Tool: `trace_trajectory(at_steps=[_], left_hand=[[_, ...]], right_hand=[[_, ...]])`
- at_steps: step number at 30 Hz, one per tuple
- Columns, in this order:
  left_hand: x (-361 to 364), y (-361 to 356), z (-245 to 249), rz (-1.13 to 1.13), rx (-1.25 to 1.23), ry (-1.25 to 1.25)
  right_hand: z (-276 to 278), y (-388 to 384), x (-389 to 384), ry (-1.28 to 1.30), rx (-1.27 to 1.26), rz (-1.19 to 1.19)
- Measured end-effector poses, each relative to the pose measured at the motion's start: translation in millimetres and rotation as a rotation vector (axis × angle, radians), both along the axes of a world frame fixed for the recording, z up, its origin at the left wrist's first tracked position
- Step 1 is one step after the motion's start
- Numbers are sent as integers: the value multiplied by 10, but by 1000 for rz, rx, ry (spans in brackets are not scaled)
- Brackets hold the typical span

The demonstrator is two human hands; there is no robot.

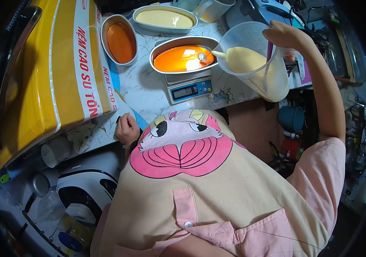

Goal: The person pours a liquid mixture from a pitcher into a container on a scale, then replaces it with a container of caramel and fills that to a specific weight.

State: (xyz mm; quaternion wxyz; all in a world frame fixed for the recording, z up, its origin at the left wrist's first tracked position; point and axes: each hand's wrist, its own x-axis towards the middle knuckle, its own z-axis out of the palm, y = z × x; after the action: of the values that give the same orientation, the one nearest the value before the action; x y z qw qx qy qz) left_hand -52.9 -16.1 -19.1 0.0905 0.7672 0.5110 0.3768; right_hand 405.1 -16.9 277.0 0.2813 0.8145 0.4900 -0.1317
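Note:
My right hand (283, 36) is closed at the handle side of a large clear measuring jug (277, 81), which is tilted left. Pale cream liquid (245, 60) lies inside, up into the spout. A purple strip (269, 50) shows at the jug's rim beneath my fingers. The spout overhangs an oval tin (159, 68) with glossy amber syrup (170, 59) in it; a pale round spot (202, 56) shows on the syrup below the spout. The tin stands on a digital scale (190, 91) with a lit display. My left hand (127, 128) rests by the table edge, fingers curled with nothing in them.
Another oval tin (104, 32) holds amber syrup, and a third tin (166, 31) cream liquid. A further jug (211, 10) stands behind. A large yellow package (37, 64) crowds the left side. Below it sits a white-and-black appliance (86, 180).

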Motion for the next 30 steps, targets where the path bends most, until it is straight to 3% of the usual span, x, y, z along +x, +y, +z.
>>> trace_trajectory(at_steps=[2, 5, 7, 11, 13, 20, 22, 26, 28, 30], left_hand=[[3, -3, 0, 2, 5, -5], [4, -3, -11, 1, 6, -5], [0, 0, -9, -3, 8, 0], [0, -1, -3, -6, 13, 3], [-6, 1, -2, -13, 14, 2], [-13, 6, -21, -19, 24, 1], [-9, 6, -21, -17, 20, 1], [-10, 1, -25, -9, 6, -7], [-14, 1, -31, -9, 14, -1], [-11, 4, -31, -7, 23, 4]], right_hand=[[-3, 5, -8, -22, -11, 87], [6, 17, -1, -6, 41, -88], [-68, 3, 202, -37, -61, 240], [75, 87, -49, -76, -187, 250], [108, 92, -134, -44, -96, -42], [127, 71, -156, -121, -236, 140], [112, 37, -71, 30, -39, 80], [172, 6, -165, -4, -75, 157], [371, -51, -473, 58, 137, 26], [37, -32, 11, 15, 83, 87]])
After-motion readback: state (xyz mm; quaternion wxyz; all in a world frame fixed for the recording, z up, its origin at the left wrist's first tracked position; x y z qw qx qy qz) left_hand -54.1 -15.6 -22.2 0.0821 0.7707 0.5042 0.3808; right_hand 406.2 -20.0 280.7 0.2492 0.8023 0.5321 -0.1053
